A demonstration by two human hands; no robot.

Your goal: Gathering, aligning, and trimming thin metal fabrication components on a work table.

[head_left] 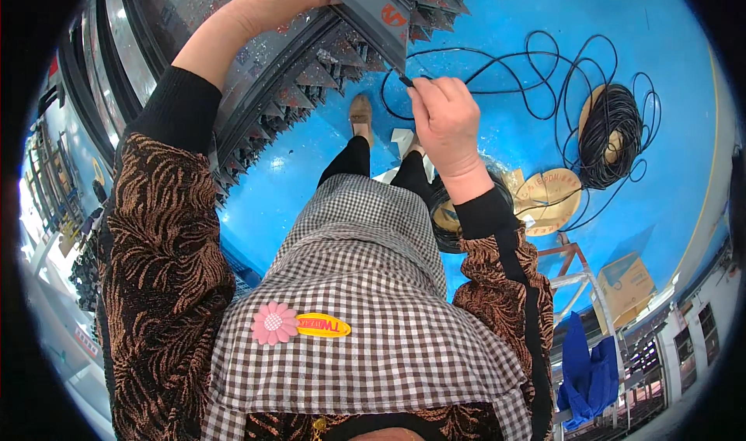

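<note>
Left hand [273,1] up at the top, thumb pressed along the grey bar [371,12], fingers closed round it, though some are hidden. Over on the right, the right hand [448,122] has thumb and fingertips pinched together on a short black strip [405,80], right at the bar's cut end; whether they touch, I can't tell. The bar's long axis slants from upper left down toward those right fingers, so the right hand is the nearer one to that tip. Stacked bars [268,103] lie beneath, black cable coil [610,134] well off to the right.
</note>
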